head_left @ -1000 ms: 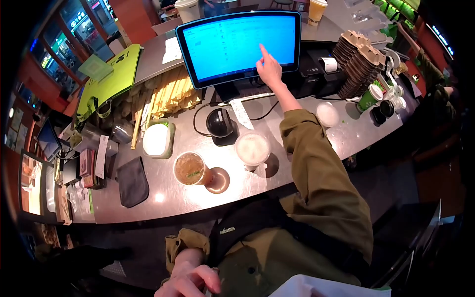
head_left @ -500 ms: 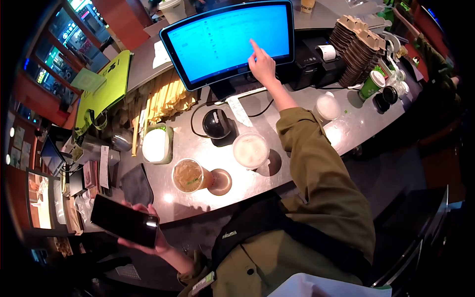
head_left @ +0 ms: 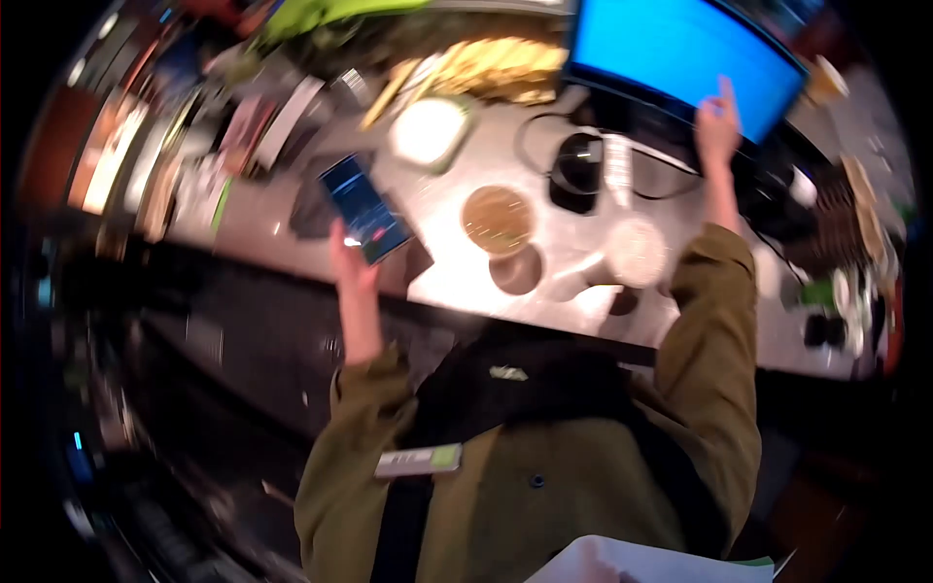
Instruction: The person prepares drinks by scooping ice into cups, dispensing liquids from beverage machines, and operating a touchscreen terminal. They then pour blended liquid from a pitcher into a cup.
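Observation:
My left hand is closed around the lower end of a smartphone, held at the counter's front edge with its screen lit. My right hand reaches to the blue monitor, index finger stretched out and the other fingers curled, holding nothing. Whether the fingertip touches the glass I cannot tell. Between my hands on the counter stand a cup of amber drink and a cup with a pale top. Behind them are a black round-headed device and a paper slip.
A white-topped container sits left of the cups, before a pile of yellow paper-wrapped sticks. Brown drink carriers are stacked at the right. The metal counter ends just before my body. Motion blurs much of the view.
The view has swung left, so the counter things appear further right. My left hand has raised and turned the phone, and its dark screen is now lit. My right hand still points at the monitor.

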{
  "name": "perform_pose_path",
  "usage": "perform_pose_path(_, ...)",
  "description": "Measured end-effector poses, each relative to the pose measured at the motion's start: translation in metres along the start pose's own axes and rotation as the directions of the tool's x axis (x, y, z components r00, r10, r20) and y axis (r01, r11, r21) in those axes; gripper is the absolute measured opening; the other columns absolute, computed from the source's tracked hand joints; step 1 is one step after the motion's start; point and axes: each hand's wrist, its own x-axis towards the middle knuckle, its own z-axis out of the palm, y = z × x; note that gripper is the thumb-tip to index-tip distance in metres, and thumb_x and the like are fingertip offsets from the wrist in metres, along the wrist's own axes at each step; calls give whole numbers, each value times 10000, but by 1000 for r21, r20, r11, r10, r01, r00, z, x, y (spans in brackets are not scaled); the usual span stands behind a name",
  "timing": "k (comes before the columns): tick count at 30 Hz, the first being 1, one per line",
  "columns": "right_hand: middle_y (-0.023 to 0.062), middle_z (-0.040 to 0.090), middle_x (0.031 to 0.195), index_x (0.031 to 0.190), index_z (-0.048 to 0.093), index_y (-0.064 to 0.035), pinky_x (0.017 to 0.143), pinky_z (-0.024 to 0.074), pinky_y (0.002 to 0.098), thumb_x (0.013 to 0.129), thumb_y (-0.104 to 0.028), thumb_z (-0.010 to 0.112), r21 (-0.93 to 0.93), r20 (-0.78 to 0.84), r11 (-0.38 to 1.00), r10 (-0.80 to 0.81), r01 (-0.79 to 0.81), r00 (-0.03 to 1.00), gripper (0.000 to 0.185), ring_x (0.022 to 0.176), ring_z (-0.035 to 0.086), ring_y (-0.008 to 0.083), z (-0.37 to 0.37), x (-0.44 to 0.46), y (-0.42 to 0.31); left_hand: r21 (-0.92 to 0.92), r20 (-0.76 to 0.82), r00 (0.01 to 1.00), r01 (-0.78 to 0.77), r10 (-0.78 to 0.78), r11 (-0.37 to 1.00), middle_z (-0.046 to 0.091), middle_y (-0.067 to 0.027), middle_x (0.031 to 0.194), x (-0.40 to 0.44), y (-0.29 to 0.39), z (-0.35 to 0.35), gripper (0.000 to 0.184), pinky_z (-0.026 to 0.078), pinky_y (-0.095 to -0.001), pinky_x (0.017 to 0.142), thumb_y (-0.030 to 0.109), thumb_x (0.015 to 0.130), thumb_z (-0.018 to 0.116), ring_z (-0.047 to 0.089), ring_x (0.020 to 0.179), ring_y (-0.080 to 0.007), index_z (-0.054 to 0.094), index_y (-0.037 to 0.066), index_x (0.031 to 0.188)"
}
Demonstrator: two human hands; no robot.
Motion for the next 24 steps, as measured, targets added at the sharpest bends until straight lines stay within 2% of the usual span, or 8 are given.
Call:
perform_pose_path(4, 73, 601, 860, 1228, 466, -160, 667, 454, 369, 775, -157, 498, -110, -22, 991, -79, 76, 997, 455, 768, 580, 262, 13, 2, 21, 262, -155, 981, -74, 118, 962, 587, -111, 975, 31, -14, -27, 312, 497, -346, 739, 262, 926, 361, 589, 847, -222, 504, 3, 1026)
perform_pose_path(6, 70, 598, 863, 1230, 461, -154, 678, 453, 366, 782, -159, 493, -109, 29, 994, -13, 16, 999, 449, 782, 581, 260, 14, 1, 16, 254, -224, 970, -36, 96, 966, 573, -108, 982, 35, -12, -41, 226, 500, -336, 707, 185, 878, 447, 586, 816, -214, 495, 13, 1016)
perform_pose_path(9, 75, 597, 869, 1227, 461, -150, 677, 451, 366, 785, -161, 493, -131, -18, 988, -85, 82, 996, 443, 785, 580, 259, 17, 2, 24, 574, -119, 984, -40, 132, 818, 553, -107, 986, 29, -9, -39, 479, 491, -305, 687, 72, 753, 566, 578, 775, -202, 386, 13, 1193)
perform_pose_path(13, 97, 600, 893, 1199, 483, -126, 677, 450, 376, 778, -151, 497, -141, -52, 988, -75, 67, 996, 422, 794, 578, 271, 17, 2, 20, 806, 63, 992, -114, 106, 581, 471, -155, 1133, 35, -8, -58, 999, 444, -298, 794, -21, 605, 636, 509, 965, -224, -5, 42, 1369)
perform_pose_path(15, 136, 598, 871, 1117, 539, -89, 660, 452, 403, 758, -174, 499, -97, -60, 989, -113, 107, 992, 372, 758, 576, 305, 15, 2, 19, 839, 104, 982, -173, 160, 516, 420, -162, 1203, 33, -7, -60, 939, 406, -319, 849, -5, 600, 653, 470, 1025, -227, 108, 34, 1364)
perform_pose_path(18, 147, 589, 796, 826, 579, -83, 621, 453, 416, 725, -197, 521, -178, -82, 980, 76, -89, 994, 163, 719, 564, 338, 6, 0, 13, 895, 366, 916, -395, 163, 208, 426, -150, 1188, 50, -5, -67, 885, 425, -347, 847, -28, 579, 647, 463, 1042, -237, 198, 37, 1340)
perform_pose_path(20, 107, 568, 810, 1111, 544, -165, 592, 462, 410, 723, -152, 518, -67, -177, 995, -80, 69, 981, 389, 697, 565, 309, 11, 0, 9, 809, 157, 979, -202, 128, 552, 435, -110, 1173, 39, -6, -55, 880, 474, -295, 721, -49, 631, 629, 511, 937, -199, 156, 84, 1361)
perform_pose_path(24, 93, 596, 781, 1245, 447, -200, 587, 465, 398, 744, -143, 495, -125, -152, 992, -26, 7, 988, 507, 691, 583, 289, 15, 7, -1, 750, -114, 986, 5, 122, 662, 473, -89, 1098, 33, -3, -38, 681, 458, -262, 557, 169, 785, 605, 525, 794, -155, 220, 74, 1339)
